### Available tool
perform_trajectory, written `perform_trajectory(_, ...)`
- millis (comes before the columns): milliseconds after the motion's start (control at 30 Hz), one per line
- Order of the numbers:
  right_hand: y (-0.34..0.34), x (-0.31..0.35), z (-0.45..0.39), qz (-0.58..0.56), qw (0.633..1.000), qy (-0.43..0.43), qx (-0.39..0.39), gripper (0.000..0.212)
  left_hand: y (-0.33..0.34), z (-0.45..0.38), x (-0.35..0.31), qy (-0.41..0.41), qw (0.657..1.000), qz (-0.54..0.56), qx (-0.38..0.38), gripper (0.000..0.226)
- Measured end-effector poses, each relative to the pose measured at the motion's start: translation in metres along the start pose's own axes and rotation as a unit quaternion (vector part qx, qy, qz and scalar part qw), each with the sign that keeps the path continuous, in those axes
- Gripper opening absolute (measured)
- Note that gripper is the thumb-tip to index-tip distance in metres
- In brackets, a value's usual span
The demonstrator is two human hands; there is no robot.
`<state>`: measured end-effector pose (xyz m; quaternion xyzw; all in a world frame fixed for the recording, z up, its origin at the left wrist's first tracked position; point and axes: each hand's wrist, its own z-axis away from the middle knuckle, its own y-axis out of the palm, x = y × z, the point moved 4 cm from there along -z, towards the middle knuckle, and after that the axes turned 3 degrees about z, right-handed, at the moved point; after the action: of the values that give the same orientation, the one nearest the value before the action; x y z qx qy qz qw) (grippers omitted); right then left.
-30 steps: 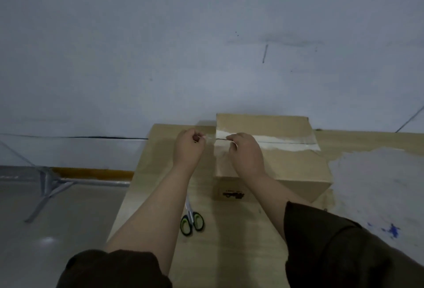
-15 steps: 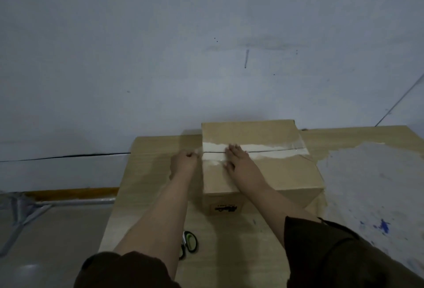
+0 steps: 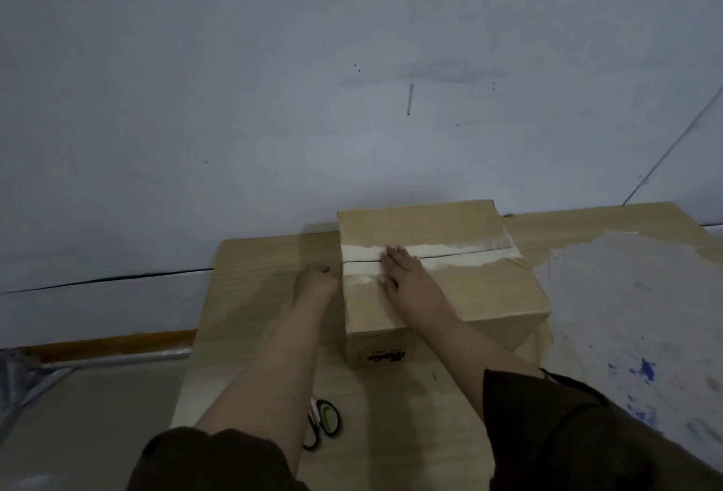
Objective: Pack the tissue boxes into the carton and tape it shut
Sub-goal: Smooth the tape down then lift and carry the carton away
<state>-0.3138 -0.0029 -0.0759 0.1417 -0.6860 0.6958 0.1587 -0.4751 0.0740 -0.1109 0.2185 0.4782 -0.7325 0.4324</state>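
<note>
Carton (image 3: 461, 295) flaps closed, pale tape (image 3: 450, 254) along seam; right hand (image 3: 407, 275) flat, left hand (image 3: 315, 279) grip unclear.

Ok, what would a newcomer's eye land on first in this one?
Probably the closed carton at the table's far edge, pale tape along its top seam. The right hand lies flat on the tape; the left hand is against the carton's left side. Scissors lie nearer.

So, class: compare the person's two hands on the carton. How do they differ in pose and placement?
The right hand lies flat, fingers spread, on top of the carton over the tape. The left hand is curled against the carton's left side at the tape's end. Both are bare and touch the carton.
</note>
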Motion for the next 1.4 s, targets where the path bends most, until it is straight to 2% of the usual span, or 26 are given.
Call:
perform_trajectory(100,0.001,0.001,0.001,0.021,1.000,-0.001,-0.004,0.051,-0.001,0.016,-0.025,0.069,0.997,0.019,-0.036,0.028)
perform_trajectory(167,0.001,0.003,0.002,0.044,0.999,-0.003,-0.009,0.051,0.011,0.025,-0.037,0.095,0.995,0.021,-0.020,0.037)
perform_trajectory(267,0.002,0.006,0.004,0.094,0.996,-0.003,0.009,0.052,0.025,0.032,-0.040,0.084,0.996,0.001,-0.008,0.052)
perform_trajectory(367,-0.002,-0.003,0.007,0.141,0.989,0.025,0.031,0.053,0.029,0.031,-0.035,0.065,0.997,-0.043,-0.012,0.053)
perform_trajectory(467,-0.012,-0.024,0.008,0.142,0.987,0.049,0.052,0.062,0.029,0.032,-0.035,0.065,0.994,-0.080,-0.019,0.054)
perform_trajectory(667,-0.040,-0.078,0.014,0.121,0.988,0.086,0.038,0.063,0.027,0.028,-0.036,0.060,0.988,-0.138,-0.037,0.065)
perform_trajectory(800,-0.061,-0.118,0.020,0.148,0.981,0.125,0.016,0.055,0.028,0.027,-0.039,0.044,0.985,-0.158,-0.049,0.067)
perform_trajectory(867,-0.063,-0.124,0.020,0.126,0.982,0.139,0.002,0.053,0.021,0.020,-0.034,0.034,0.985,-0.164,-0.050,0.069)
perform_trajectory(1000,-0.073,-0.146,0.021,-0.018,0.988,0.155,-0.009,0.064,0.023,0.034,-0.044,0.009,0.983,-0.173,-0.067,0.073)
perform_trajectory(1100,-0.078,-0.159,0.025,-0.099,0.973,0.204,-0.034,0.080,0.026,0.046,-0.049,-0.017,0.986,-0.149,-0.077,0.070)
perform_trajectory(1200,-0.077,-0.170,0.027,-0.173,0.952,0.252,-0.023,0.088,0.030,0.057,-0.043,-0.039,0.986,-0.117,-0.110,0.064)
perform_trajectory(1300,-0.073,-0.174,0.029,-0.226,0.929,0.294,0.002,0.082,0.036,0.072,-0.034,-0.049,0.986,-0.088,-0.133,0.062)
perform_trajectory(1400,-0.072,-0.175,0.031,-0.227,0.930,0.289,-0.007,0.072,0.039,0.088,-0.031,-0.044,0.986,-0.093,-0.133,0.073)
